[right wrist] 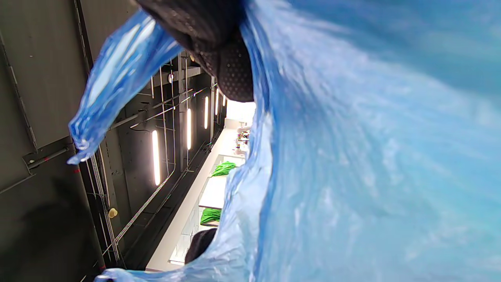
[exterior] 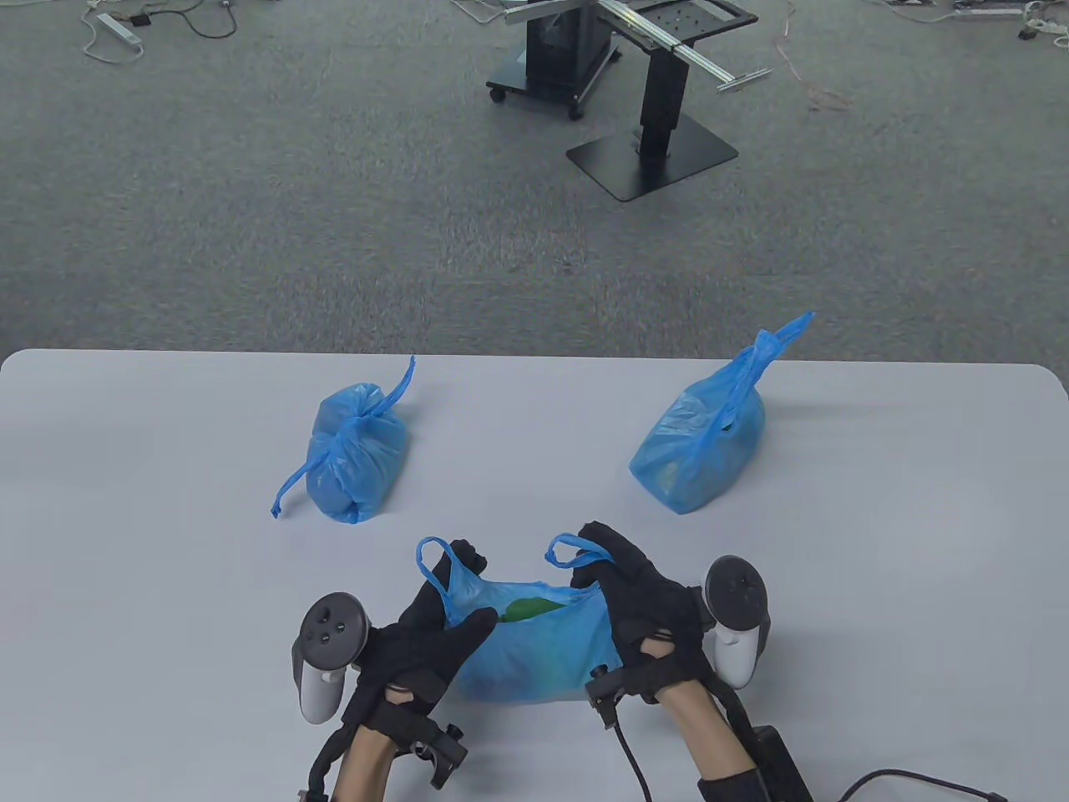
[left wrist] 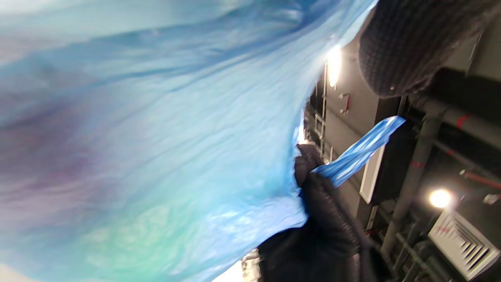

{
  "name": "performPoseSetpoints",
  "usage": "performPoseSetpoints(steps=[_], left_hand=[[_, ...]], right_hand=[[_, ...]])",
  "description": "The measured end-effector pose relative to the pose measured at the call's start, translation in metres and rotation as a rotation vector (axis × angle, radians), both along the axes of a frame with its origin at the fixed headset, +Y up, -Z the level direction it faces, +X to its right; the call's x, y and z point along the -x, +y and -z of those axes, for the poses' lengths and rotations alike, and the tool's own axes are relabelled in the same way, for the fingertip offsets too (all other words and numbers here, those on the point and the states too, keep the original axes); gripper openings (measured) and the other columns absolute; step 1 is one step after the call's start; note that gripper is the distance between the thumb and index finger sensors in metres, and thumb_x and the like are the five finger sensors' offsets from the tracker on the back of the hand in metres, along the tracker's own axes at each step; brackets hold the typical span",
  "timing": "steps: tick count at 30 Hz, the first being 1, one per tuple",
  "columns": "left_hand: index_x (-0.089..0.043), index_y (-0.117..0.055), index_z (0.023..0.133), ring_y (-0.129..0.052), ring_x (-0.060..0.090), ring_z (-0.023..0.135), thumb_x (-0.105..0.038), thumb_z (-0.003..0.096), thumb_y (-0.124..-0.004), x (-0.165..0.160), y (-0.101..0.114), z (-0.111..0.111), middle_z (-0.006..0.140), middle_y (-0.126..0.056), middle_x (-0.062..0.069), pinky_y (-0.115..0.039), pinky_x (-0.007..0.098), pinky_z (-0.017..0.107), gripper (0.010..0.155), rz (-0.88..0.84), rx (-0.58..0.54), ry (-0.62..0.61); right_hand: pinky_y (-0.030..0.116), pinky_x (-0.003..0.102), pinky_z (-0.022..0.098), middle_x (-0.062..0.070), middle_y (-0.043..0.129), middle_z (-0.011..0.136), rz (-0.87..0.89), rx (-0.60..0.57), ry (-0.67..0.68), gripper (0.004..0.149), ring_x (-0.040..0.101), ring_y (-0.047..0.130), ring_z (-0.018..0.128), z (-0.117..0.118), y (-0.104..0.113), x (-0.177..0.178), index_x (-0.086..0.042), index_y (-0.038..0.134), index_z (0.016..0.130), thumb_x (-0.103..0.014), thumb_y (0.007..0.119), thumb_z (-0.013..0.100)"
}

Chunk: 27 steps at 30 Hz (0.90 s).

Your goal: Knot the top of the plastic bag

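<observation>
Table point(exterior: 125, 518), white and wide, carries three blue plastic bags. At about 10 o'clock from the centre lies a knotted bag point(exterior: 357, 451), rolled into a bundle with its tied ends trailing out to either side. Left hand point(exterior: 426, 639), gloved in black with a tracker point(exterior: 327, 652) strapped to its back, sits at 7 o'clock; its fingers are curled round the left edge of the open bag point(exterior: 534, 647), and the left handle loop point(exterior: 438, 568) stands up just above the fingertips. The open bag rests at 6 o'clock between the two hands, its mouth facing up, with something green point(exterior: 526, 608) showing inside. Its right handle loop point(exterior: 572, 551) rises by the right hand point(exterior: 643, 610), whose fingers are closed on the bag's right edge; a second tracker point(exterior: 737, 614) sits on that hand at 5 o'clock. At 2 o'clock a second tied bag point(exterior: 701, 447) leans with its knotted top pointing up and away. Both wrist views are filled with blue film held close by gloved fingers point(left wrist: 328, 203).
</observation>
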<state>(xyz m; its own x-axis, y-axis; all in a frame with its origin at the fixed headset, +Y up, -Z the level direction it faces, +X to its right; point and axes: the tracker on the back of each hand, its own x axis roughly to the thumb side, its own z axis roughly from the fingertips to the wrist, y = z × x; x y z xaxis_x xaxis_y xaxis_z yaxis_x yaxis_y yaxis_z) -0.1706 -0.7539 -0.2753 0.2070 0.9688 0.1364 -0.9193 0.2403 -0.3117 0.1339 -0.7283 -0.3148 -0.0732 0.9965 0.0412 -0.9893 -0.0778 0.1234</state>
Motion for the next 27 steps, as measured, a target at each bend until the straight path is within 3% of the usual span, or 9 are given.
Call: performPoseSetpoints(steps=[5,8,10,12,19,24,27], left_hand=[[-0.045,-0.04,0.117,-0.039,0.031,0.12,-0.065,0.0472,-0.087,-0.011,0.001,0.003,0.123,-0.041,-0.013,-0.031,0.067,0.083,0.086,0.072,-0.002,-0.032],[-0.044,-0.059,0.113,-0.043,0.029,0.12,-0.058,0.0519,-0.082,-0.018,0.001,0.003,0.121,-0.051,-0.014,-0.032,0.066,0.083,0.067,0.067,0.01,-0.036],[-0.038,-0.077,0.104,-0.052,0.029,0.118,-0.052,0.0541,-0.079,-0.02,0.001,0.002,0.117,-0.064,-0.012,-0.036,0.065,0.083,0.051,0.024,0.003,-0.018],[-0.037,-0.082,0.1,-0.059,0.028,0.116,-0.049,0.0551,-0.077,-0.019,0.003,0.002,0.113,-0.071,-0.012,-0.04,0.065,0.082,0.047,-0.045,-0.003,0.004],[-0.033,-0.083,0.097,-0.073,0.025,0.109,-0.049,0.0562,-0.074,-0.009,0.001,0.0,0.107,-0.079,-0.008,-0.049,0.061,0.082,0.045,-0.285,0.052,0.032],[-0.029,-0.086,0.093,-0.086,0.025,0.099,-0.051,0.0555,-0.074,0.0,0.002,-0.001,0.099,-0.088,-0.005,-0.058,0.058,0.08,0.045,-0.167,0.025,0.141],[-0.027,-0.086,0.092,-0.089,0.026,0.095,-0.05,0.0552,-0.074,0.003,0.001,-0.001,0.097,-0.089,-0.003,-0.06,0.057,0.079,0.045,-0.199,0.029,0.15]], right_hand=[[0.073,0.053,0.066,0.002,0.086,0.083,0.0,-0.003,0.013,0.048,0.028,0.097,0.059,0.0,0.0,0.004,-0.022,0.069,0.097,-0.028,0.071,0.05],[0.073,0.053,0.066,0.003,0.086,0.082,0.002,-0.002,0.023,0.048,0.027,0.097,0.057,-0.001,0.0,0.007,-0.022,0.069,0.097,-0.029,0.071,0.05],[0.073,0.053,0.066,0.002,0.086,0.082,0.004,-0.006,0.031,0.048,0.027,0.097,0.057,-0.001,-0.001,0.009,-0.022,0.069,0.097,-0.029,0.071,0.05],[0.073,0.053,0.066,0.002,0.087,0.081,0.007,-0.008,0.038,0.048,0.028,0.097,0.057,-0.002,0.0,0.011,-0.021,0.069,0.097,-0.029,0.071,0.05],[0.071,0.053,0.067,0.002,0.087,0.081,-0.006,0.001,0.037,0.048,0.029,0.095,0.059,-0.001,-0.003,0.009,-0.022,0.069,0.097,-0.031,0.071,0.05],[0.068,0.055,0.069,0.002,0.088,0.08,-0.008,-0.01,0.045,0.048,0.03,0.094,0.065,-0.003,-0.003,0.013,-0.023,0.071,0.096,-0.034,0.072,0.05],[0.064,0.057,0.07,0.002,0.088,0.084,0.005,-0.013,0.06,0.047,0.034,0.09,0.074,-0.005,-0.003,0.016,-0.025,0.075,0.095,-0.037,0.075,0.049]])
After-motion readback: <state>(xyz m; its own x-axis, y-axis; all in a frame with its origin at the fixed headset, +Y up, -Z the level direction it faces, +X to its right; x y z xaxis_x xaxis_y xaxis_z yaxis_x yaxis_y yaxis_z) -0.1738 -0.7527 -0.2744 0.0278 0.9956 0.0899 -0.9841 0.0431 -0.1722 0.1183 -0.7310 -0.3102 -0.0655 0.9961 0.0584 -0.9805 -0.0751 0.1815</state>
